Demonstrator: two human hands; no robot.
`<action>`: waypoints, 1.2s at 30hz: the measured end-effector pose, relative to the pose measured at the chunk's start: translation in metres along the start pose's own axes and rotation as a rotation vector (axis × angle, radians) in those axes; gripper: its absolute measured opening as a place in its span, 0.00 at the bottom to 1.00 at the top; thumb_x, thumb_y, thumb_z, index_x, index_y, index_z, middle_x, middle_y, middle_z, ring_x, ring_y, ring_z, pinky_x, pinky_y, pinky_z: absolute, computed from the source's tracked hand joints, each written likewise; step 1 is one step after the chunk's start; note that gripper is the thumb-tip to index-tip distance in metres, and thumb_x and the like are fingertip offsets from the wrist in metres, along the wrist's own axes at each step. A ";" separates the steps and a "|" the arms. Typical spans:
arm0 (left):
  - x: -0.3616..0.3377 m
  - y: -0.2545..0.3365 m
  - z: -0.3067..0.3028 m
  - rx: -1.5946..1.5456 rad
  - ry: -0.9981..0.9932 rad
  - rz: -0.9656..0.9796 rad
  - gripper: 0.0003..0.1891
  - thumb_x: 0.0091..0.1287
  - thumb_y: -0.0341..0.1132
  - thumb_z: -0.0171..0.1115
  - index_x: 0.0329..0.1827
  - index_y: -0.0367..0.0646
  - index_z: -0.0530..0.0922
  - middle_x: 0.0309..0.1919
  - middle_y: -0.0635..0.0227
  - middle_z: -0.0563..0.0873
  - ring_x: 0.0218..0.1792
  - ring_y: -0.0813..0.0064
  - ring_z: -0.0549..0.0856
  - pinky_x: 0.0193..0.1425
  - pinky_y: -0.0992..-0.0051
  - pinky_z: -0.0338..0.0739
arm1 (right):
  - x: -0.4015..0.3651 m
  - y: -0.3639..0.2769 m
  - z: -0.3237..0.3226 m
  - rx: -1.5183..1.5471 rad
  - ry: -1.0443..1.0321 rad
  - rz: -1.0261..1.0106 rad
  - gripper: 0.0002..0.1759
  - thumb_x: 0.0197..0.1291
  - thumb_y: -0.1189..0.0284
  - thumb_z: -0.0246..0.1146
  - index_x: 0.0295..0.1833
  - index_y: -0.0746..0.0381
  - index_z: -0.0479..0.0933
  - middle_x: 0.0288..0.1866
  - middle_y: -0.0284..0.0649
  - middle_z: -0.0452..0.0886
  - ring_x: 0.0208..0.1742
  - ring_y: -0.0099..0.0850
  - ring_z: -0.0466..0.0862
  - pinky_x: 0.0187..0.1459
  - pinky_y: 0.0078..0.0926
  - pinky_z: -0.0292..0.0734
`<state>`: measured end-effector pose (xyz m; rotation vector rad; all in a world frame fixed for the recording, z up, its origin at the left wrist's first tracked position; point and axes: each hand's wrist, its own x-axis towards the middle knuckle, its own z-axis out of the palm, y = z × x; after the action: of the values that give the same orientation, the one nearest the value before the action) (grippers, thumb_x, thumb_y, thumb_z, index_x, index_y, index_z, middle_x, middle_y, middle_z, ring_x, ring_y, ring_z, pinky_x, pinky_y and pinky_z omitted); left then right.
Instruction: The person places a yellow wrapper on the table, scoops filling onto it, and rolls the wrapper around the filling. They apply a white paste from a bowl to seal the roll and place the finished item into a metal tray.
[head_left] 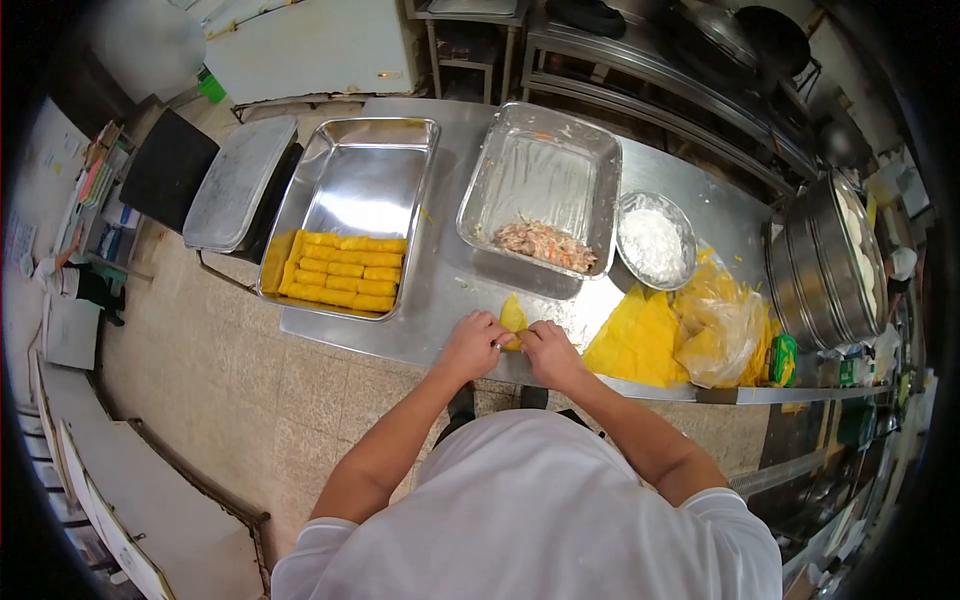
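Observation:
My left hand (472, 347) and my right hand (550, 352) are close together at the table's front edge, fingers closed on a partly rolled yellow wrapper (513, 316). A pointed flap of it sticks up between them, away from me. Beyond my hands, a metal tray (610, 170) has shredded filling (545, 243) at its near end. A bowl of white powder (655, 240) stands right of that tray. Flat yellow sheets (632, 342) lie to the right of my right hand. On the left, rows of yellow rolls (345, 271) fill the near part of a second metal tray (428, 150).
A crumpled plastic bag (722, 335) and a green packet (783, 360) lie at the right. Stacked round steamers (825, 265) stand beyond them. A lidded grey container (240, 185) is left of the table (455, 130). Metal shelving (640, 75) runs behind it.

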<state>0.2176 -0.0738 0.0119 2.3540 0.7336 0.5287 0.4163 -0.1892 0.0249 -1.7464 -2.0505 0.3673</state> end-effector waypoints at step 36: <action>-0.011 0.029 0.017 0.111 -0.046 0.120 0.19 0.69 0.44 0.75 0.60 0.49 0.89 0.72 0.61 0.83 0.74 0.53 0.78 0.78 0.49 0.69 | 0.011 0.224 -0.174 0.340 -0.068 0.776 0.30 0.59 0.83 0.57 0.65 0.57 0.91 0.58 0.52 0.92 0.63 0.45 0.89 0.67 0.36 0.82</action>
<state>0.2289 -0.1073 0.0159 2.5166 0.6178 0.4939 0.6933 -0.1513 0.0766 -2.2412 -1.1632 0.9442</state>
